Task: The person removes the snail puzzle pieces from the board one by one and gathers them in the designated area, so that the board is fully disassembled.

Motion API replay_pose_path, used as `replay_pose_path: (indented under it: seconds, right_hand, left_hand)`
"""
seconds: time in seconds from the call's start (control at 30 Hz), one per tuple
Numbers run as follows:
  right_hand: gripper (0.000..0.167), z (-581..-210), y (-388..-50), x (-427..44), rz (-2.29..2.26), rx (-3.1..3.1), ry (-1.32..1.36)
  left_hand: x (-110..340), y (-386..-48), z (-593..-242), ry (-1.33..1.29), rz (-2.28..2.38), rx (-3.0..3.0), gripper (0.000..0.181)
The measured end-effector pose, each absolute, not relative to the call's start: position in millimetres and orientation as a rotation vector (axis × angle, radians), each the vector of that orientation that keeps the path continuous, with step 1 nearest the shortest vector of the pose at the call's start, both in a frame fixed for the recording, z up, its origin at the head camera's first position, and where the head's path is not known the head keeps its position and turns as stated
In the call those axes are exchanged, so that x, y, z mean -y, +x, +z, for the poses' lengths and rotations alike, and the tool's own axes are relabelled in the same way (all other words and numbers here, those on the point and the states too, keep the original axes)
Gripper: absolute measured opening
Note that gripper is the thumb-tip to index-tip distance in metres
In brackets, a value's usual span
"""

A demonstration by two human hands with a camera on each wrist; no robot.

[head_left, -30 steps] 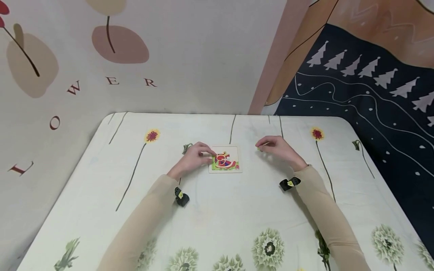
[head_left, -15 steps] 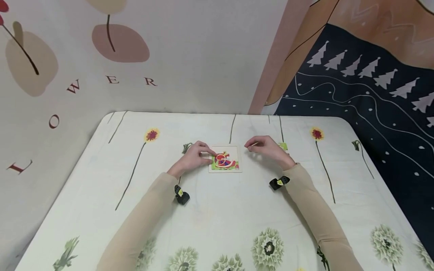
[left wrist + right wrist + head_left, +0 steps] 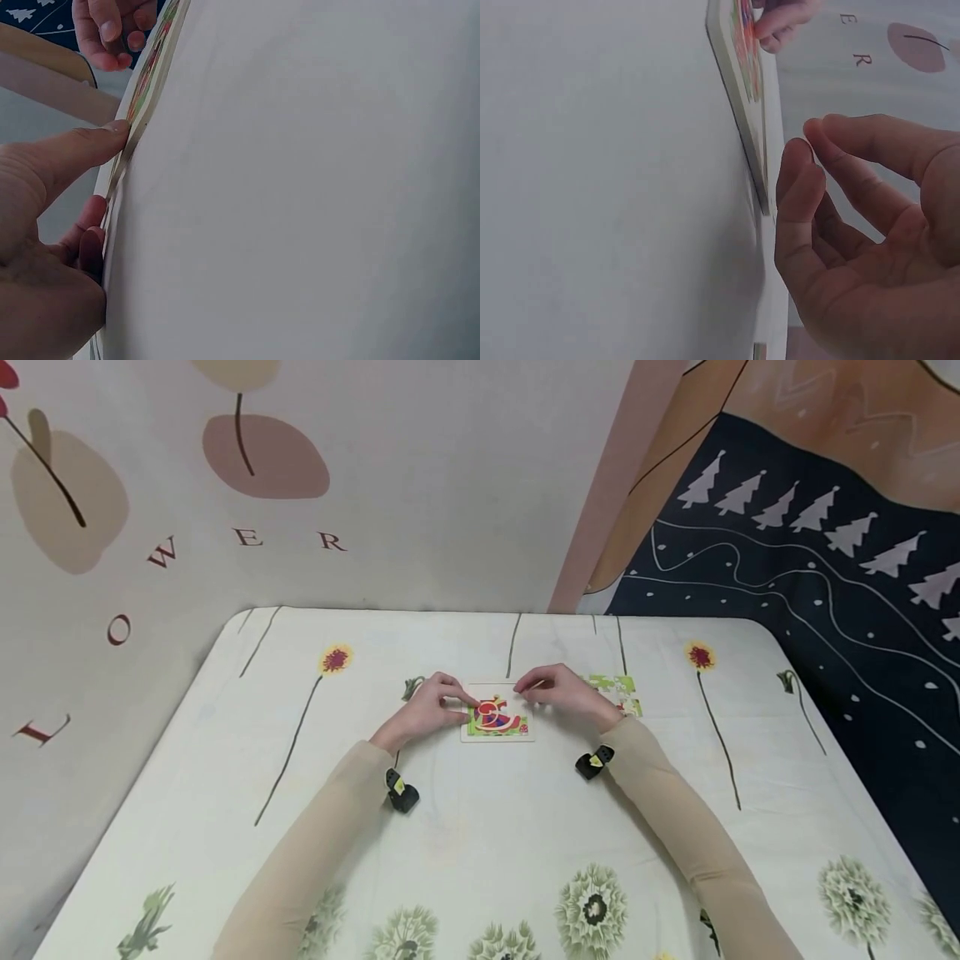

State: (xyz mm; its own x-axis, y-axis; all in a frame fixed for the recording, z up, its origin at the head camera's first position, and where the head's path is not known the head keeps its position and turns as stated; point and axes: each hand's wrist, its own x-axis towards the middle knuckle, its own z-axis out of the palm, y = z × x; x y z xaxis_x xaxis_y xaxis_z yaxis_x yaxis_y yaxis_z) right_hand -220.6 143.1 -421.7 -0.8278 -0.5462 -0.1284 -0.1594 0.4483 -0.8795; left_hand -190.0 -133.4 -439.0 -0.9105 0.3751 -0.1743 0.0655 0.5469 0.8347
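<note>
One flat puzzle board (image 3: 487,689) sits in the middle of the white table (image 3: 487,827). Its red, blue and green puzzle picture (image 3: 498,720) fills the six o'clock part. The twelve o'clock strip looks bare, so I think it is only partly made. The joins are too tiny to count. The left hand (image 3: 431,712) holds the board's nine o'clock side. By the corner between one and two, the right hand (image 3: 561,692) seems to pinch one thin piece (image 3: 811,154); just a dark edge shows. Past that, near three, lie green-and-white pieces (image 3: 624,687), too bunched to count. I see two hands and two black wrist cameras (image 3: 402,795) (image 3: 591,765), at eight and four.
</note>
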Motion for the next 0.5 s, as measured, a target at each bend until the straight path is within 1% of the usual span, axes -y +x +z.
replay_pose_path:
  seconds: [0.27, 0.5]
  right_hand:
    - [0.032, -423, -222, -125, -1.22, -2.319, -0.542]
    - [0.036, -426, -223, -114, -1.14, -2.313, -0.577]
  left_hand:
    - [133, -190, -439, 0.375, 1.302, -2.449, 0.022]
    - [134, -190, -440, 0.38, 1.303, -2.456, 0.023]
